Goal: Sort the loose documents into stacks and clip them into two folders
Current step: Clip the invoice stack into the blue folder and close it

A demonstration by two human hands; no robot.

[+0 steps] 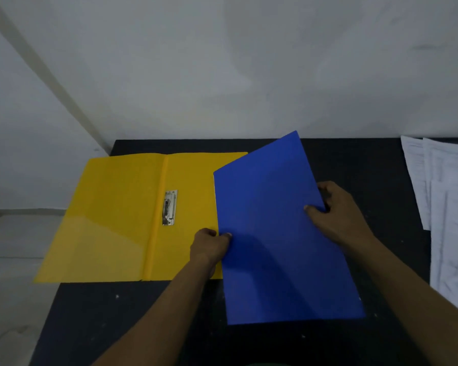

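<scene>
Two pinches are applied to the blue folder [270, 233]: its left edge is gripped by the left hand [209, 245], thumb on the cover and fingers curled underneath, and its right edge is gripped by the right hand [336, 210] in the same manner. The folder is held closed and skewed over the middle of the table [368, 159], its near end towards the front edge. Whether it rests on the surface cannot be told.

Its left side overlaps the right flap of the yellow folder [111, 220], which lies open with its metal clip [169, 207] exposed beside the spine. The loose documents [447, 207] are spread, overlapping, along the table's right edge.

Slipping is likely to be the main risk, since the glossy cover is caught only at its edges. The yellow folder overhangs the table's left edge and could be dragged off if the blue one is slid across it. The papers could be scattered by a sweep of the right forearm.

The table is black, flecked with pale specks, and set against a plain white wall [222, 62]; pale floor [11, 233] is seen at left.
</scene>
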